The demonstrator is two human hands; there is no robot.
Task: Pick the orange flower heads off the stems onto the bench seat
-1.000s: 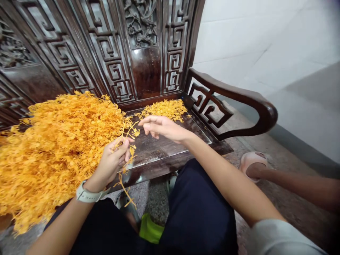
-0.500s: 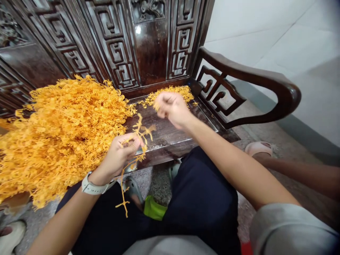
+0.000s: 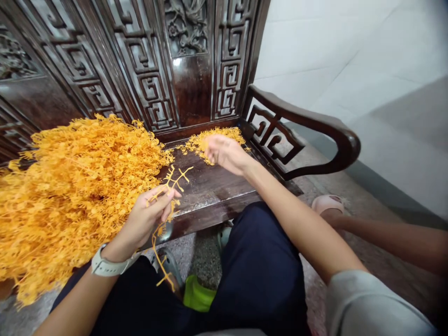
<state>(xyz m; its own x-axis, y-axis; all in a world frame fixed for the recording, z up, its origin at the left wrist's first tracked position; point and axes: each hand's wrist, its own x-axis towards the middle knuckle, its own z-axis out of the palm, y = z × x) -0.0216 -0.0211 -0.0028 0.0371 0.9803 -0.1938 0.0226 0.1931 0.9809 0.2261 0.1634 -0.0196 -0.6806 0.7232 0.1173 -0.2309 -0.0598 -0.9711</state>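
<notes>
My left hand (image 3: pixel 154 212) pinches a branched yellow plastic stem (image 3: pixel 181 175). Bare forked twigs stick out above its fingers, and a longer strand dangles below over my lap. Over the far right part of the bench seat, my right hand (image 3: pixel 226 151) is held with fingers loosely extended and a little blurred; I see nothing in them. Just behind and partly hidden by it is a small heap of yellow plastic pieces (image 3: pixel 233 134). To the left of my left hand rises a large pile of yellow plastic sprays (image 3: pixel 87 200).
The dark wooden bench (image 3: pixel 210 186) has a carved backrest (image 3: pixel 192 88) and a curved armrest (image 3: pixel 315 123) on the right. Something bright green (image 3: pixel 199 293) lies between my legs. Another person's foot in a pink shoe (image 3: pixel 328 204) is at the right.
My right hand's fingers have loosened from a closed pinch beside the small heap. The view has shifted a little; my left hand still grips the stem.
</notes>
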